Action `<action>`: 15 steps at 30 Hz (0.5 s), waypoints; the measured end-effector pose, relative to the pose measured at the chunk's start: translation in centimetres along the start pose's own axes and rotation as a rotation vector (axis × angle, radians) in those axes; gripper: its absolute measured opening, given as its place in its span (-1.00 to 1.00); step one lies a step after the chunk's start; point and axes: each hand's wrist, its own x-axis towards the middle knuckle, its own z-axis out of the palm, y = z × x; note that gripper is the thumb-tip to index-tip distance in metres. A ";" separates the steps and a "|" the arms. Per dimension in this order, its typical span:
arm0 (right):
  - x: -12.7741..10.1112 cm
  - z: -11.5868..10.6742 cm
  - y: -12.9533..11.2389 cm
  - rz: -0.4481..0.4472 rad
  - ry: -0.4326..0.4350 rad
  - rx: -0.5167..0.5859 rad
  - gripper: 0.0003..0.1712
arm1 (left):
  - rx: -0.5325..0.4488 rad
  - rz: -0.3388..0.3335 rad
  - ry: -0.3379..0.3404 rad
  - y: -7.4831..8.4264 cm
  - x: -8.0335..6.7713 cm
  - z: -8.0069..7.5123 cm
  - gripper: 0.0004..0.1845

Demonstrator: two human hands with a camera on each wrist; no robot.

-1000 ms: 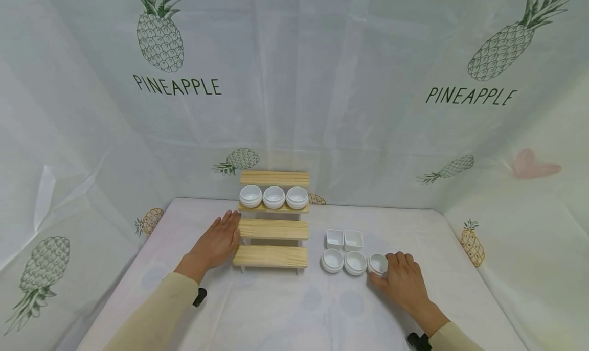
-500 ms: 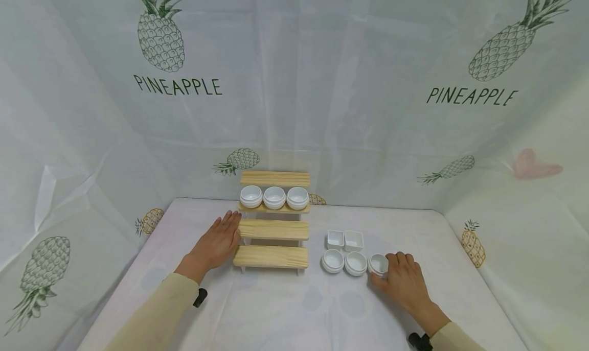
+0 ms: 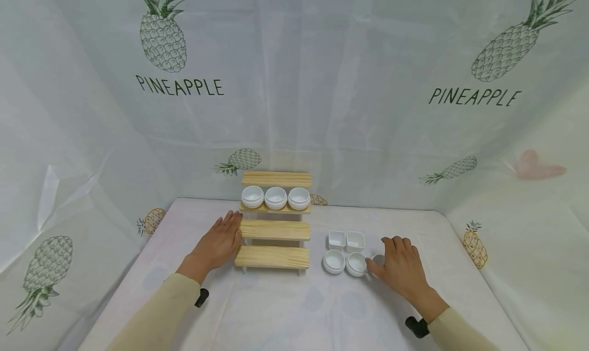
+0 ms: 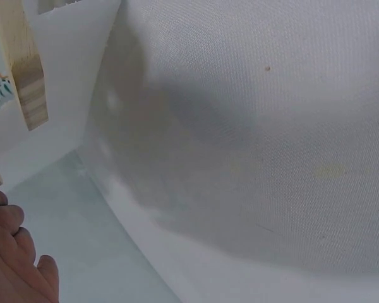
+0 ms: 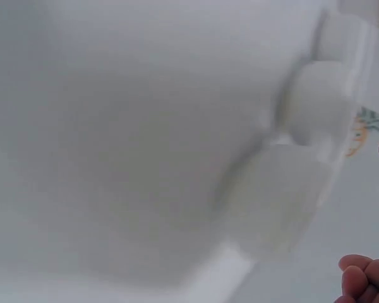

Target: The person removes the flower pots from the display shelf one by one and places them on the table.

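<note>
Along the left side of a stepped wooden rack, my left hand lies with its fingers straight, fingertips right at the boards' ends. Over the rightmost white round bowl hovers my right hand, thumb and fingers spread apart with nothing between them; it hides much of that bowl. Two more round bowls, a middle one and a left one, stand beside it in a row. In the right wrist view the nearest bowl appears blurred below the fingers.
Three white round bowls, the middle one among them, stand on the rack's second board from the top. Behind the row on the table are two square dishes, left and right. A pineapple-print sheet hangs behind the table.
My right hand has let go of the rightmost round bowl and risen slightly above it, fingers moving farther back. The left hand stays at the rack.
</note>
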 end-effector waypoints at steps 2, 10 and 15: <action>1.3 -0.3 -0.6 -0.018 0.017 0.005 -0.16 | -0.003 0.002 0.002 0.0 0.0 0.0 -0.35; 7.2 -1.8 -4.9 -0.104 0.050 0.028 -0.12 | -0.007 0.002 0.008 -0.1 0.1 0.3 -0.34; 10.9 -2.5 -7.9 -0.173 0.110 0.042 -0.14 | -0.010 -0.001 0.007 -0.1 0.1 0.2 -0.34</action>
